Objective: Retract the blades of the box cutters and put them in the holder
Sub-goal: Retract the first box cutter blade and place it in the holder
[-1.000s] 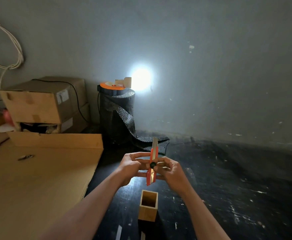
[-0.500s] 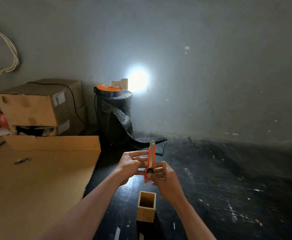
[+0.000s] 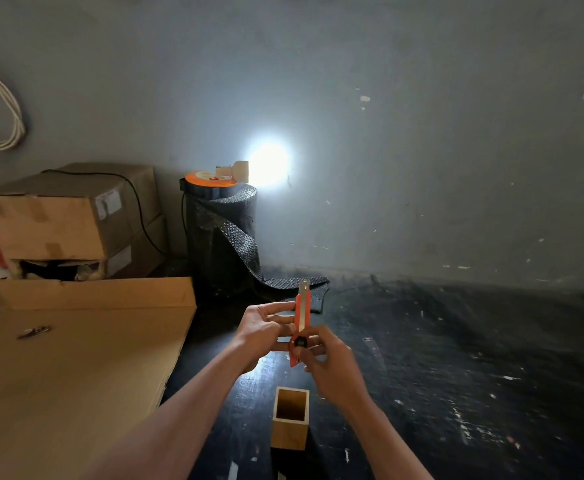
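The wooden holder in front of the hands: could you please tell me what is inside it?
The wooden holder shows only bare inner walls near its open top. No cutter sticks out. Its bottom is hidden in shadow.

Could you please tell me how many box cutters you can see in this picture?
1: the orange box cutter, held upright in both hands above the wooden holder. The small object on the cardboard is too unclear to count.
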The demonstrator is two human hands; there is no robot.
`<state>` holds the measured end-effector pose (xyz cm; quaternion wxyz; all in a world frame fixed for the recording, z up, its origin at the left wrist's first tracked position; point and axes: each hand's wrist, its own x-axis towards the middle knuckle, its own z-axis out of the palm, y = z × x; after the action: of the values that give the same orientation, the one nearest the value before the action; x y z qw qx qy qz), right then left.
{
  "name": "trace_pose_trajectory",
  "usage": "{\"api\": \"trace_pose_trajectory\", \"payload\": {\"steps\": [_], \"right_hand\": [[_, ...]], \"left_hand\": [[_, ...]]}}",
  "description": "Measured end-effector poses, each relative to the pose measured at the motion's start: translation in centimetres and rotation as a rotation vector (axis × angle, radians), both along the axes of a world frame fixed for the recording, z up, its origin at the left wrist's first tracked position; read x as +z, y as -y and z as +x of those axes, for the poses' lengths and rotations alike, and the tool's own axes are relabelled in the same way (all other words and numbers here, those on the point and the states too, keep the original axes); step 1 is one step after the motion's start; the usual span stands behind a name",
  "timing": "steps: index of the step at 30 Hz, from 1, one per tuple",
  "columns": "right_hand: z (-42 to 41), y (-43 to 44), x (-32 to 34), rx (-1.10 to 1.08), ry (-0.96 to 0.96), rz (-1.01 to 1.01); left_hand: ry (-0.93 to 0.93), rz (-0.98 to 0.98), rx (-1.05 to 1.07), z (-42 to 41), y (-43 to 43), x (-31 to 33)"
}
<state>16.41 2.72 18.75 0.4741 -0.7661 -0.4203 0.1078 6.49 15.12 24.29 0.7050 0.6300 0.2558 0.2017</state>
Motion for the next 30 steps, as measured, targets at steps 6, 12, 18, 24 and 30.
{"api": "trace_pose_trajectory", "payload": {"steps": [6, 12, 18, 24, 30], "right_hand": [[-0.36, -0.10, 0.56, -0.033, 0.000, 0.028], [0.06, -0.19, 0.50, 0.015, 0.045, 0.000], [0.15, -0.22, 0.16, 0.013, 0.016, 0.020], [0.44, -0.38, -0.09, 0.016, 0.041, -0.014], [0.46, -0.22, 0.08, 0.020, 0.016, 0.019]], "left_hand": [[0.011, 0.005, -0.006, 0.13, -0.12, 0.07], [0.023, 0.007, 0.000, 0.09, -0.59, 0.08], [0.019, 0.002, 0.006, 0.19, -0.65, -0.25], [0.033, 0.001, 0.001, 0.25, -0.77, -0.43], [0.038, 0.000, -0.008, 0.38, -0.84, -0.63]]}}
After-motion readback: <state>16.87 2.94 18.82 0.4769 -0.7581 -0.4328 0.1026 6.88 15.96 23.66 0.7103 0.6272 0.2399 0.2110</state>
